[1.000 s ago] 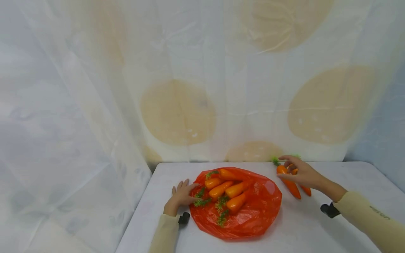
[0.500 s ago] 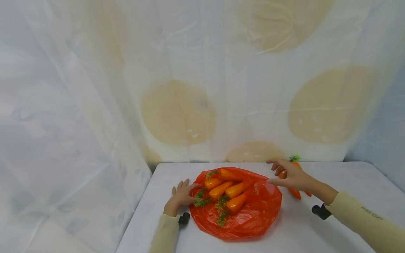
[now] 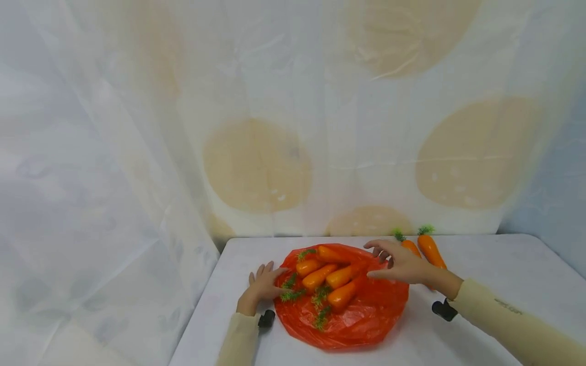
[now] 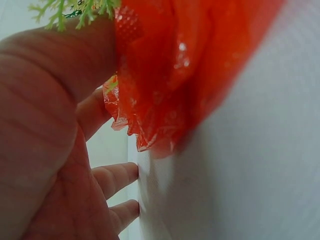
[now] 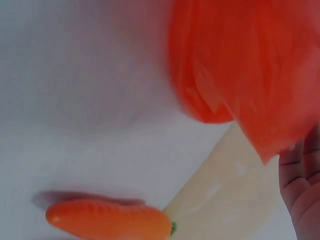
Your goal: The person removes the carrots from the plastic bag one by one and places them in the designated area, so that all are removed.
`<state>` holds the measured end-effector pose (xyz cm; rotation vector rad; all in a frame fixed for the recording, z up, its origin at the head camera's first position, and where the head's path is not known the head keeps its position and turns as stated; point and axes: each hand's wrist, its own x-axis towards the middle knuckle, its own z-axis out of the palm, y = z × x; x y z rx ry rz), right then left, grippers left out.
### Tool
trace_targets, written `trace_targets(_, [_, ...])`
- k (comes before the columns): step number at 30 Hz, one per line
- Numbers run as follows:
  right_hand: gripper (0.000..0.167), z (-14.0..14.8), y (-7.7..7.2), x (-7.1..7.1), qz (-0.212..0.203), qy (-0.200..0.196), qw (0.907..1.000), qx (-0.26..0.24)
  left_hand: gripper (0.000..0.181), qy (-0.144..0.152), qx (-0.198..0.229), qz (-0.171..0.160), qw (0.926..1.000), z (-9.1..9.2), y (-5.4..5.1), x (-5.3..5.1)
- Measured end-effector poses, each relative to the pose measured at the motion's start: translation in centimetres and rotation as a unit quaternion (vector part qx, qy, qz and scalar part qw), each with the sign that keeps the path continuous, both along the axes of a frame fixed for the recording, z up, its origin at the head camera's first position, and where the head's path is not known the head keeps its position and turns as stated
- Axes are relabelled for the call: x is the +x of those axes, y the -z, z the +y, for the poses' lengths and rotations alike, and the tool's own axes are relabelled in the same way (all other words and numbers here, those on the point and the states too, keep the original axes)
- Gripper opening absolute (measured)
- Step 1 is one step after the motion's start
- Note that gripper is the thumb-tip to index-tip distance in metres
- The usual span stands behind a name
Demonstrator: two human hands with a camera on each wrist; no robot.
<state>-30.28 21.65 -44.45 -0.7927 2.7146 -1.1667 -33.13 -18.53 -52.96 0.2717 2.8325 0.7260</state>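
A red plastic bag point(image 3: 361, 325) lies spread out with several orange carrots point(image 3: 341, 297) on it, their green tops toward the left and front. At its left edge rests my left hand point(image 3: 263, 287), fingers spread; in the left wrist view, the thumb lies beside the red plastic point(image 4: 155, 75) and a green sprig point(image 4: 85, 12). My right hand point(image 3: 403, 264) is over the bag's upper right part, thumb and forefinger apart and bent, with no carrot held. In the right wrist view, its fingers point(image 5: 300, 175) are beside the red plastic point(image 5: 240, 60); contact is unclear.
Two more carrots point(image 3: 431, 250) lie on the white table point(image 3: 499, 284) behind the right forearm, partly hidden by the arm and hand. A pale curtain point(image 3: 357, 127) with tan circles hangs behind the table's far edge.
My right hand has moved left, away from the two separate carrots and over the bag's right side. My left hand and the carrots on the bag have stayed in place.
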Motion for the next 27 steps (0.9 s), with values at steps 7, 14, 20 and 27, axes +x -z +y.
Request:
trace_targets(7, [0.067, -1.8, 0.1, 0.8, 0.019, -0.032, 0.9992, 0.016, 0.061, 0.0, -0.002, -0.001, 1.0, 0.2, -0.5, 0.3])
trace_targets(14, [0.063, -2.8, 0.4, 0.7, 0.022, -0.066, 0.9976, 0.01, 0.061, -0.003, -0.006, 0.004, 1.0, 0.4, -1.0, 0.2])
trace_targets(20, [0.061, -3.9, 1.4, 0.8, 0.014, -0.077, 0.9968, 0.016, 0.062, -0.002, -0.01, 0.003, 0.9999, 0.3, -1.1, 0.2])
trace_targets(27, [0.064, -4.9, 2.2, 1.3, -0.019, -0.062, 0.9971, 0.041, 0.061, -0.002, 0.001, 0.0, 1.0, 0.3, -0.6, 0.2])
